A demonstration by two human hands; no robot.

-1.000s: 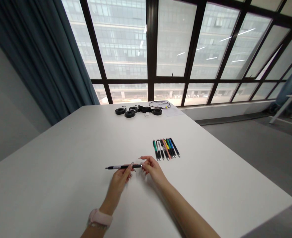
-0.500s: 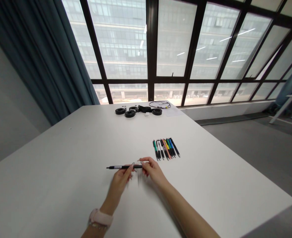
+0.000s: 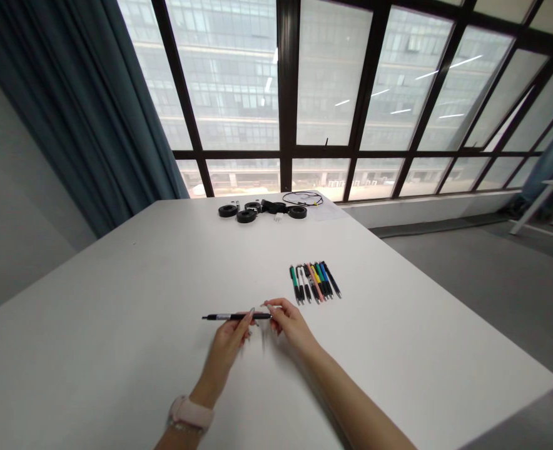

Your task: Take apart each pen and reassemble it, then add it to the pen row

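A black pen (image 3: 226, 317) with a pale label is held level above the white table. My left hand (image 3: 232, 337) pinches it near its middle, thumb on top, with its thin end pointing left. My right hand (image 3: 291, 322) is at the pen's right end, its thumb and fingers bent closely around that end. The exact contact there is too small to make out. Just beyond my right hand lies a row of several pens (image 3: 314, 282) with green, white, pink, yellow, blue and black barrels, side by side with tips toward me.
Toward the far end of the white table (image 3: 117, 281) are several black rolls (image 3: 246, 216), a small white plug-like item (image 3: 279, 217) and a looped black cable (image 3: 302, 199). Windows stand behind the table, and a blue curtain (image 3: 93, 112) hangs on the left.
Hardly anything differs. The pen's right end shows slightly more beside my right fingers; both hands stay in nearly the same place.
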